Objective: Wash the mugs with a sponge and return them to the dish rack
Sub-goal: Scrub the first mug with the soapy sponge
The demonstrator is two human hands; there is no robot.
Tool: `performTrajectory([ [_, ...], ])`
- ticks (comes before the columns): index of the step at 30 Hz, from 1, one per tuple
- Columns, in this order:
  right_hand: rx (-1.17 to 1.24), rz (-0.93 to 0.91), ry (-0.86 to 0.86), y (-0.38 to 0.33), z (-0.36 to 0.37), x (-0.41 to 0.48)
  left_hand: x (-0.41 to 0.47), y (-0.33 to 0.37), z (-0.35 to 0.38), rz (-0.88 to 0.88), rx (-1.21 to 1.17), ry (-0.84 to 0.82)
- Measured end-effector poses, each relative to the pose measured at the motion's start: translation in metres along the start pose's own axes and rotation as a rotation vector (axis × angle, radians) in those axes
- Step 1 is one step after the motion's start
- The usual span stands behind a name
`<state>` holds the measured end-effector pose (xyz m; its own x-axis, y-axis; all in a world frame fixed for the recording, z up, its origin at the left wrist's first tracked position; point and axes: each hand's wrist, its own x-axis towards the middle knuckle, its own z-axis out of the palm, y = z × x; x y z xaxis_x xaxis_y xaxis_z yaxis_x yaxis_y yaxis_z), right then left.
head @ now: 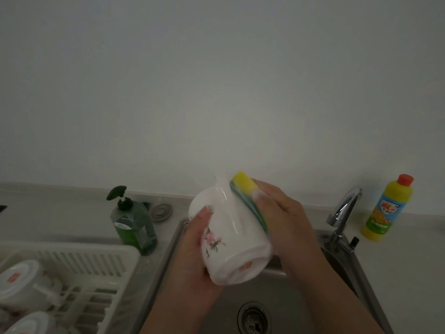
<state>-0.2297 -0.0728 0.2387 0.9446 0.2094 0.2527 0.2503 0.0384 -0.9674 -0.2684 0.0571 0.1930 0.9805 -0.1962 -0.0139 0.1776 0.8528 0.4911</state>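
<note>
We had the left hand (192, 263) gripping the white floral mug (231, 237) from below, thumb on its side. Right hand (286, 213) clamped the yellow-green sponge (243, 189) against the mug's wall. Mug was tilted, base toward us, above the sink (284, 300). Dish rack (96, 256) sat left, with two upturned mugs (19, 278) in it. Soap bottle (134, 227) stood between rack and sink.

mug (228, 237): white, pink floral print; sponge (245, 196): yellow-green; bottle (387, 208): yellow, orange cap

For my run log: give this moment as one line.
phase: scrubbing | left hand: holds mug over sink | right hand: presses sponge on mug
</note>
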Motion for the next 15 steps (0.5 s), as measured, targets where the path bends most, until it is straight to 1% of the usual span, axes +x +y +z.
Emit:
performTrajectory([
  [2, 0.044, 0.059, 0.014, 0.003, 0.000, -0.003, -0.003, -0.002, 0.012, 0.077, -0.025, 0.049],
  [3, 0.034, 0.056, 0.030, 0.005, 0.000, -0.008, -0.004, -0.001, 0.019, 0.104, -0.011, 0.076],
  [4, 0.013, 0.026, 0.047, 0.006, 0.002, -0.015, -0.006, 0.000, 0.023, 0.116, -0.011, 0.097],
  [6, -0.010, -0.102, 0.089, 0.008, 0.005, -0.031, -0.008, 0.002, 0.021, 0.108, -0.011, 0.102],
  [8, -0.049, -0.209, 0.101, 0.009, 0.008, -0.043, -0.012, 0.003, 0.016, 0.082, -0.029, 0.055],
  [9, -0.068, -0.228, 0.097, 0.010, 0.009, -0.045, -0.014, 0.003, 0.014, 0.070, -0.036, 0.040],
  [11, -0.059, -0.181, 0.086, 0.012, 0.010, -0.040, -0.019, 0.002, 0.013, 0.090, -0.033, 0.040],
  [15, 0.043, 0.058, 0.022, 0.017, 0.019, -0.039, -0.032, -0.001, 0.009, 0.164, -0.014, 0.096],
])
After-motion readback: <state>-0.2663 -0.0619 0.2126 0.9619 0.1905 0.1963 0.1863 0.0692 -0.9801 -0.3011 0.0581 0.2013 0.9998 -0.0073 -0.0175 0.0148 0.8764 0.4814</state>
